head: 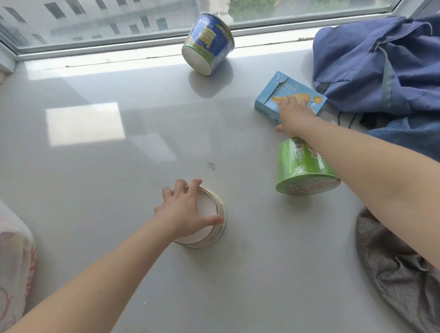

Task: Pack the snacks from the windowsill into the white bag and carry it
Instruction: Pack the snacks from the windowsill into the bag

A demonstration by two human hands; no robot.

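Observation:
On the grey windowsill (112,198) stands an upside-down white cup (211,215); my left hand (183,212) lies over its bottom with fingers curled round the rim. My right hand (294,116) rests on a light blue snack box (281,90) lying flat further back, fingers on its top and thumb at its near edge. A green cup (298,166) lies on its side under my right forearm. A blue cup (208,43) leans on its side against the window frame. The white bag (5,256) with red print sits at the left edge.
A blue cloth bag (377,66) is heaped at the right by the window, with dark denim (423,138) below it. A grey cloth (400,271) lies at the lower right. The window frame (129,44) bounds the sill at the back.

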